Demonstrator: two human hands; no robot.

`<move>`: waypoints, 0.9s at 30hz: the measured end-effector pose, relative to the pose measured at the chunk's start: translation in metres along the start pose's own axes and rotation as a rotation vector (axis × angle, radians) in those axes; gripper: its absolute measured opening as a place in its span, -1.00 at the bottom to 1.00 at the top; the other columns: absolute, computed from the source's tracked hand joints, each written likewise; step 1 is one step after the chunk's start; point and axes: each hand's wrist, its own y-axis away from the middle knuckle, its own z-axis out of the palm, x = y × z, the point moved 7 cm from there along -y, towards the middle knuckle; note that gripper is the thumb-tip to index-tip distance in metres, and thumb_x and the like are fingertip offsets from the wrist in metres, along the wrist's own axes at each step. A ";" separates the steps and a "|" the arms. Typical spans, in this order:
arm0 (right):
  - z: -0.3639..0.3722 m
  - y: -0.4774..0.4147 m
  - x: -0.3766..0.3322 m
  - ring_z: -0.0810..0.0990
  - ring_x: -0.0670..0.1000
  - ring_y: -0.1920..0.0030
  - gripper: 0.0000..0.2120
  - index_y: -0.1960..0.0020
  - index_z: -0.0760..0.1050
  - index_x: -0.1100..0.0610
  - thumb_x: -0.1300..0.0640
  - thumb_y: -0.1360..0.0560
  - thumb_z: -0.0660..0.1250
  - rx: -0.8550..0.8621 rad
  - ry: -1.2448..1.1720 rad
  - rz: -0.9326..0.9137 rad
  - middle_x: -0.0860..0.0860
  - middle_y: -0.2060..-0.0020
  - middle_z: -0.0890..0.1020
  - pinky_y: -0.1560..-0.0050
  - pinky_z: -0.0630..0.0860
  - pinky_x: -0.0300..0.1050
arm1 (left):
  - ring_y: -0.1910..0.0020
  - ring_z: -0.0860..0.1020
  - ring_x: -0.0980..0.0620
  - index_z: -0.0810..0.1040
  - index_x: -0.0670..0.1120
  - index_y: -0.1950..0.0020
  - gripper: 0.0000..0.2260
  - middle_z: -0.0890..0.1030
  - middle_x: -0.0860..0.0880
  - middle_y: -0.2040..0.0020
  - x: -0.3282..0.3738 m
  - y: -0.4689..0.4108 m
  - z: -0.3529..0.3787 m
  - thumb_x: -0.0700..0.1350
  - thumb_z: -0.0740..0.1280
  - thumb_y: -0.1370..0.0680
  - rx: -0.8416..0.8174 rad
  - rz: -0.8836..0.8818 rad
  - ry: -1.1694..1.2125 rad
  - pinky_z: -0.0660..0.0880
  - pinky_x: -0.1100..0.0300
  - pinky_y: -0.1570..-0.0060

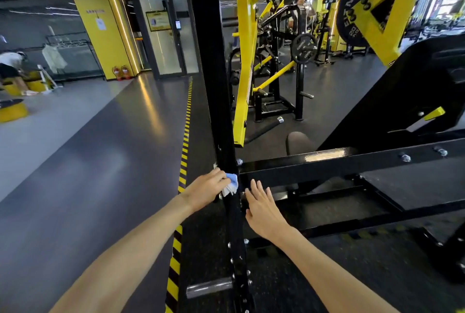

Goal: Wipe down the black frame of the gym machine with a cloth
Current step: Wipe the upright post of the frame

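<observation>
So the cloth (231, 184), blue and white, is bunched up in the left hand (206, 188) with the fingers curled round it. It's pressed against the left edge of the black upright post (214, 73), right at the height where the black crossbeam (352, 161) is bolted on. The right hand (263, 209) is held flat, fingers straight and a bit spread, just right of the post and below the crossbeam. Whether it's actually touching metal can't be told.

Room-wise, loads of open floor (88, 161) is left on the post's left side. The right side is boxed in by the crossbeam, the lower rails and a yellow lever arm (245, 60) hung close beside the post.

A yellow-black hazard stripe (185, 141) is laid along the floor just left of the post, and the glossy grey floor is split by it from the dark speckled mat (377, 275) under the machine. Light streaks are reflected in the grey part.

Counted:
- one cloth and two hands
- one chrome peg (208, 287) stuck out low on the post
- two bolt heads (405, 157) seen on the crossbeam's right stretch
- two weight plates, a big one (357, 2) up right and a smaller one (303, 48) further back
- two red fire extinguishers (120, 72) parked by the yellow column
- one person (10, 63) bent over at far left
</observation>
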 end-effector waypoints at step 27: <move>0.013 -0.034 -0.035 0.08 -0.06 -0.53 -0.16 -0.57 -0.21 0.10 0.46 -0.45 0.13 0.312 -0.439 0.110 -0.03 -0.56 -0.15 -0.55 -0.12 -0.01 | 0.12 0.49 -0.05 0.58 -0.26 -0.19 -0.64 0.60 -0.15 -0.04 -0.015 0.004 -0.012 -0.38 0.38 -0.39 0.176 0.386 -0.133 0.53 0.18 0.10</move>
